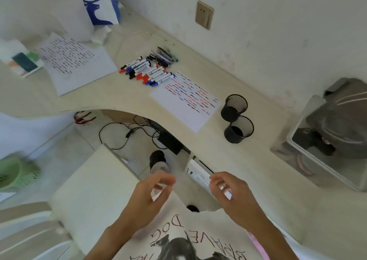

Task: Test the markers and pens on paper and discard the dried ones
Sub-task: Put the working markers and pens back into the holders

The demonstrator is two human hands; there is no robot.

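Left hand: left hand [153, 192], lower centre, fingers loosely curled, holding nothing.
Right hand: right hand [228, 190] likewise relaxed and empty, clear of the desk [248, 160].
Markers: heap of whiteboard markers [148, 71] and pens [162, 57], centre top, beside the test sheet [188, 101], probably for easy reach.
Holders: 2 mesh pen cups [237, 119], right of the sheet.
Writing: shirt [188, 240] reads "BRAVE DOG".

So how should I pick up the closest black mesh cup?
Grip the nearer black mesh cup by its open rim, coming from above. It stands upright and looks empty, so fingers can slip inside. The other cup sits close behind, crowding that side.
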